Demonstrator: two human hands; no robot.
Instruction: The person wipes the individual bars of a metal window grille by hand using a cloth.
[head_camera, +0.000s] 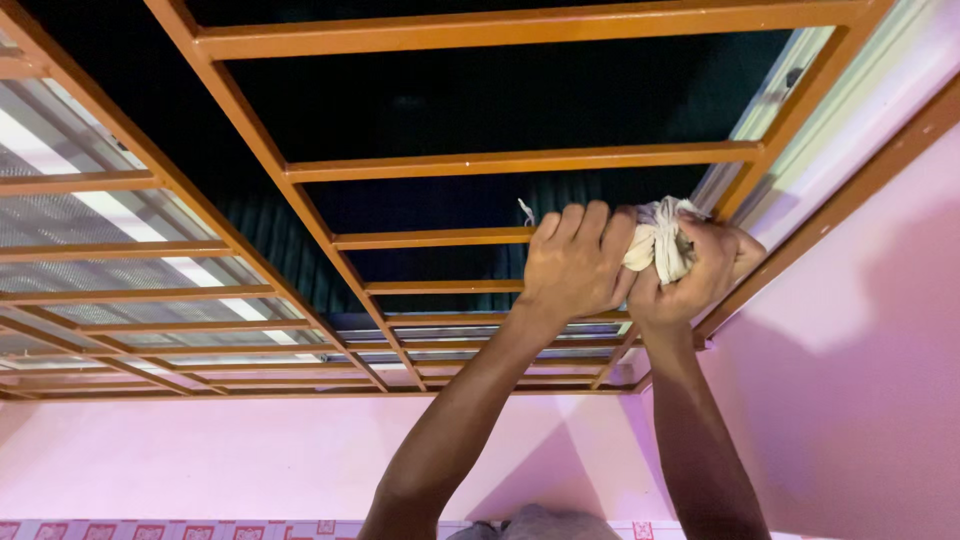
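Note:
Both my arms reach up to a window with an orange metal grille (500, 160). My left hand (575, 265) is closed around a horizontal grille bar and one end of a bunched whitish cloth (655, 240). Beside it my right hand (700, 270) grips the other side of the same cloth, near the grille's right upright. The cloth is pressed between the two hands against the bar; a thin thread of it sticks out to the left.
A pink wall (850, 380) surrounds the window. The left part of the window shows frosted glass panes (110, 270) behind the bars; the middle opening is dark. A sliding window frame (770, 110) sits at the right. Patterned tiles (150, 530) run along the bottom edge.

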